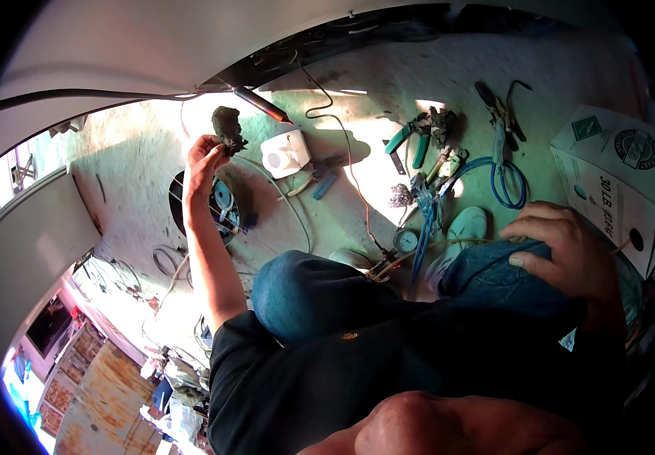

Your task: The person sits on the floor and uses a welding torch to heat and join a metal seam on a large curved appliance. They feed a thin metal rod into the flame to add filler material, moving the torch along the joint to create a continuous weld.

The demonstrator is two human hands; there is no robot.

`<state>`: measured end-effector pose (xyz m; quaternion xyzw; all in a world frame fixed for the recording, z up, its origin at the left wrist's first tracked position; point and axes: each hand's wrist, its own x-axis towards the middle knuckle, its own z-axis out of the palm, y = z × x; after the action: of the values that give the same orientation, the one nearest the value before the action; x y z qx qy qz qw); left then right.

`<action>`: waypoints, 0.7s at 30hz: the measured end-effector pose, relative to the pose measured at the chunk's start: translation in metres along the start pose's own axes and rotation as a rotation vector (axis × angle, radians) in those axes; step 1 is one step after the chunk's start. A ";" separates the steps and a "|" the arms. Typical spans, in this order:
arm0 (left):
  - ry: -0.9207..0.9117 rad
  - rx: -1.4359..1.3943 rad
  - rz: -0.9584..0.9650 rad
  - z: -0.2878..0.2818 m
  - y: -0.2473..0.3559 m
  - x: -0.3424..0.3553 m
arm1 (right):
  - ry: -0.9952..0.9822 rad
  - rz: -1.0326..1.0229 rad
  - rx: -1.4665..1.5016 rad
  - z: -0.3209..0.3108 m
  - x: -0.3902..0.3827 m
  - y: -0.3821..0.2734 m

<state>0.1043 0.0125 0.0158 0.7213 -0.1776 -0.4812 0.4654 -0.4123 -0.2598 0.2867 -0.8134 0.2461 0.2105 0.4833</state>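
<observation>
My left hand (204, 161) is raised at the upper left, its fingers closed on a dark crumpled rag-like lump (226, 125). Just below that hand stands a dark round tub (245, 199) with tools inside. A white plastic bottle (285, 154) sits to the right of it on the floor. Above the bottle, a dark slim cylinder (262, 104) with a pointed tip slants down. My right hand (551, 246) rests on my right knee with its fingers spread and nothing in them. Near my feet is a round pressure gauge (405, 240) with hoses.
Green-handled pliers (418, 140) and blue hoses (502, 182) lie on the concrete. A white cardboard box (608, 178) stands at the right. A pale panel (130, 45) overhangs the top left. Cables trail across the floor; rusty sheets (103, 402) stand at the lower left.
</observation>
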 end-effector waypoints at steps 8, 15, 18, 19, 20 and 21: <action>0.093 0.486 0.267 0.023 -0.004 0.005 | -0.003 0.041 0.012 0.003 0.005 -0.008; 0.115 0.523 0.467 0.066 0.014 0.029 | -0.020 0.044 -0.018 0.007 0.010 -0.012; 0.125 0.572 0.404 0.092 0.025 0.042 | -0.022 0.055 -0.030 0.007 0.011 -0.014; 0.103 0.513 0.411 0.101 0.026 0.047 | -0.021 0.055 -0.032 0.008 0.011 -0.015; 0.084 0.420 0.479 0.110 0.029 0.045 | -0.024 0.059 -0.031 0.008 0.011 -0.015; 0.144 0.506 0.518 0.112 0.026 0.050 | -0.028 0.063 -0.029 0.008 0.011 -0.016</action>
<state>0.0364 -0.0919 -0.0003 0.7767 -0.4346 -0.2361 0.3901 -0.3949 -0.2484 0.2883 -0.8092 0.2618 0.2405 0.4679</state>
